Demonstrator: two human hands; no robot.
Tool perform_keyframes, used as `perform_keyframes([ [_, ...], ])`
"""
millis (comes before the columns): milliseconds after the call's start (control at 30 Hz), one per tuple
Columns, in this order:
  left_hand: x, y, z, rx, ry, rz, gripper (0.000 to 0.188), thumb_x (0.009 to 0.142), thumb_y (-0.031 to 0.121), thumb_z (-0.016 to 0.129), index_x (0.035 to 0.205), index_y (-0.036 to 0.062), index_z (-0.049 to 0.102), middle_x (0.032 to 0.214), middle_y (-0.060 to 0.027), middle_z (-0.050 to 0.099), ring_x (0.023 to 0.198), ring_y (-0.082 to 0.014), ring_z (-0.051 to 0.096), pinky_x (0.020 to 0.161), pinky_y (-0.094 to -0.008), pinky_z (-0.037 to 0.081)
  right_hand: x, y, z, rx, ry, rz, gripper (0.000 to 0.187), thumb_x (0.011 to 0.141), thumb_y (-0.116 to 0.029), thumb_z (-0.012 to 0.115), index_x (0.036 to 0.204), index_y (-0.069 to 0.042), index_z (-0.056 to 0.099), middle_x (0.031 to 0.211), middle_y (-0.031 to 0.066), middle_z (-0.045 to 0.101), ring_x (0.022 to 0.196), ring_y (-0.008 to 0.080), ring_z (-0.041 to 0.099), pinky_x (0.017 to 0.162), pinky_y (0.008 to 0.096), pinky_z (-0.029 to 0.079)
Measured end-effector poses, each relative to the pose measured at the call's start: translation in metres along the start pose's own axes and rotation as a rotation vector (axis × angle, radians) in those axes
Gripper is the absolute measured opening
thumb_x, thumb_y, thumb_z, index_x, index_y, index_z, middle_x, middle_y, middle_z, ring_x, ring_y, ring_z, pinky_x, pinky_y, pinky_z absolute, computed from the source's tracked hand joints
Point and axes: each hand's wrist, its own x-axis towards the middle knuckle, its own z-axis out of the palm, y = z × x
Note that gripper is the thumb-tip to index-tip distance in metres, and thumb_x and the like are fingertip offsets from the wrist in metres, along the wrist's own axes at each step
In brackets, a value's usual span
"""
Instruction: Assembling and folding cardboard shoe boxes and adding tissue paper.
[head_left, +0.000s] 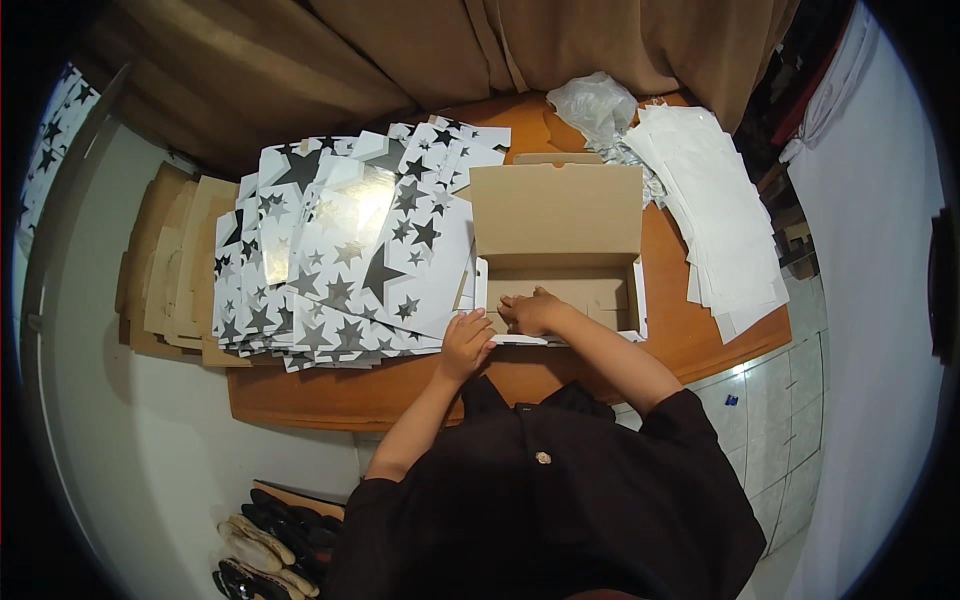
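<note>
A cardboard box (556, 214), brown inside with white outer edges, stands before me with its lid raised toward the back. My left hand (466, 343) is at the box's front left corner, its fingers bent around the edge. Inside, my right hand (532, 312) reaches down near the left end, fingers apart and touching the inner side or floor; which one I cannot tell. Nothing shows in its fingers. Left of the box lie piled flat white cardboard sheets (440, 290) with black and grey stars.
Brown flat cardboard (180, 265) sits at the far left of the wooden table (330, 395). White paper sheets (715, 200) overlap along its right side, beside a clear plastic bag (592, 105). A brown curtain (420, 50) hangs behind. Shoes (265, 545) lie below left.
</note>
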Motion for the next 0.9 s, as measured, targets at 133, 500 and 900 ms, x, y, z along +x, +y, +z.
perform_keyframes([
  [133, 0.005, 0.004, -0.001, -0.028, -0.001, -0.001, 0.028, 0.091, 0.027, 0.047, 0.097, 0.0043, 0.062, 0.106, -0.0135, 0.059, 0.111, -0.0344, 0.051, 0.094, -0.047, 0.038, -0.032, 0.009, -0.017, 0.178, 0.144, 0.071, 0.046, 0.088, -0.027, 0.044, 0.132, -0.013, 0.045, 0.141, 0.0104, 0.038, 0.127, 0.0284, 0.04, 0.105, 0.0532, 0.025],
  [500, 0.012, -0.004, 0.021, -0.151, 0.099, -0.022, 0.023, 0.088, 0.017, 0.051, 0.105, 0.0022, 0.058, 0.112, -0.0164, 0.057, 0.113, -0.0388, 0.049, 0.095, -0.0464, 0.039, -0.197, 0.159, -0.027, 0.271, 1.368, 0.793, 0.026, 0.076, -0.012, 0.058, 0.1, -0.007, 0.063, 0.095, 0.0153, 0.063, 0.098, 0.0311, 0.057, 0.088, 0.0386, 0.042],
  [900, 0.036, 0.007, 0.006, -0.148, 0.308, -0.107, 0.031, 0.08, 0.004, 0.053, 0.11, -0.0005, 0.05, 0.109, -0.021, 0.054, 0.099, -0.0347, 0.053, 0.089, -0.0414, 0.042, -0.209, 0.213, 0.04, 0.088, 0.901, 1.348, 0.023, 0.078, -0.016, 0.055, 0.099, -0.012, 0.062, 0.099, 0.0081, 0.064, 0.094, 0.0264, 0.061, 0.098, 0.0578, 0.029],
])
